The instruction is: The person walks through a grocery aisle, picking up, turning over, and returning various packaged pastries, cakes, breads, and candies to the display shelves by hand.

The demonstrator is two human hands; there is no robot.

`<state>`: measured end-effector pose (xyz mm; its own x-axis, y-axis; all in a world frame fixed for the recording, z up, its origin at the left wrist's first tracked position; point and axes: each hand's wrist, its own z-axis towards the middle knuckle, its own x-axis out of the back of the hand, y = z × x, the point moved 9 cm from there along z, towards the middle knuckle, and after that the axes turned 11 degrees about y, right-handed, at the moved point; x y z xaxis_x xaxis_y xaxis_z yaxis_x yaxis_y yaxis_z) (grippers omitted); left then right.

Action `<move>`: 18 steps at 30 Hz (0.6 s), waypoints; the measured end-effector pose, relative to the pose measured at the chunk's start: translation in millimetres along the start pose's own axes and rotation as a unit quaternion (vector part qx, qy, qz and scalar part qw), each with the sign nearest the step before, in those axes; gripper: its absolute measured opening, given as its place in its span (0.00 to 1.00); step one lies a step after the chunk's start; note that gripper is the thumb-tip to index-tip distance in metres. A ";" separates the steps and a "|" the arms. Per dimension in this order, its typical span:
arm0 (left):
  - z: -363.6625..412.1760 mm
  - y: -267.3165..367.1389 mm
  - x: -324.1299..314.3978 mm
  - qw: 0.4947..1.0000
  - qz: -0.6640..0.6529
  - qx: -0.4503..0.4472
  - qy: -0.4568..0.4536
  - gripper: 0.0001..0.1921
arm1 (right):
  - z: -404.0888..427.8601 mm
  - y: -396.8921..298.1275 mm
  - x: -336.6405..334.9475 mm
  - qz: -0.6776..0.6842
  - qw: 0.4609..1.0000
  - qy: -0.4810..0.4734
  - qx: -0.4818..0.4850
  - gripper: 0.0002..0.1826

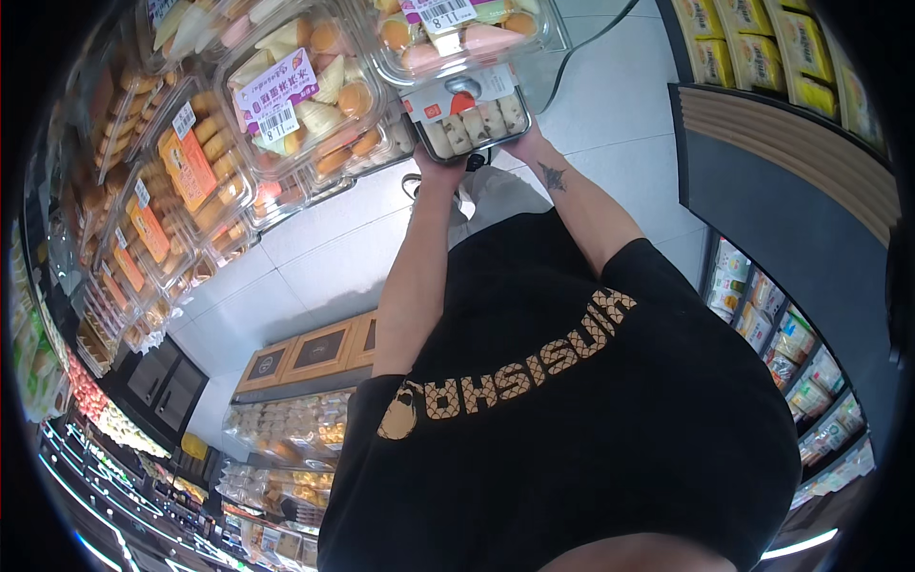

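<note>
My left hand (pixel 438 169) and my right hand (pixel 527 140) hold a clear-covered tray of pale, dark-flecked rolls (pixel 473 129) from its two near corners. A printed card sleeve (pixel 461 93) wraps the tray's far part. My fingers are mostly hidden beneath and behind the tray. Just beyond it, a clear plastic box of cone-shaped cakes (pixel 457 44) overhangs the sleeve. Left of my left hand stands a similar clear box of cone-shaped cakes (pixel 304 107) with a purple-and-white label.
Clear boxes of round biscuits with orange labels (pixel 187 168) line the left. Yellow packets (pixel 758 57) fill a shelf at upper right, above a wood-slatted ledge (pixel 786 121). Packaged goods (pixel 793 343) fill the lower right shelves; a stocked display (pixel 286 422) is at lower left.
</note>
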<state>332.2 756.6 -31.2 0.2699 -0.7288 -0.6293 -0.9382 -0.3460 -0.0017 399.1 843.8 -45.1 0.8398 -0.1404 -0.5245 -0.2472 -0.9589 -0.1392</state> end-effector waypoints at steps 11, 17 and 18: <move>-10.3 6.5 2.3 0.990 0.104 -0.025 0.094 0.27 | 10.8 -0.7 1.8 -0.024 0.999 0.007 0.046 0.25; -15.7 15.7 38.1 0.964 0.217 -0.033 0.148 0.26 | -7.6 2.6 3.2 -0.106 0.994 0.013 0.014 0.32; -18.0 16.8 45.0 0.943 0.302 -0.028 0.136 0.24 | -8.3 -0.3 17.8 -0.183 0.981 0.057 0.024 0.34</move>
<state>332.5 707.4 -45.5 -0.2571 -0.9252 -0.2790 -0.9279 0.1557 0.3387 418.1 839.6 -47.5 0.9248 0.1815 -0.3344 0.0611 -0.9383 -0.3405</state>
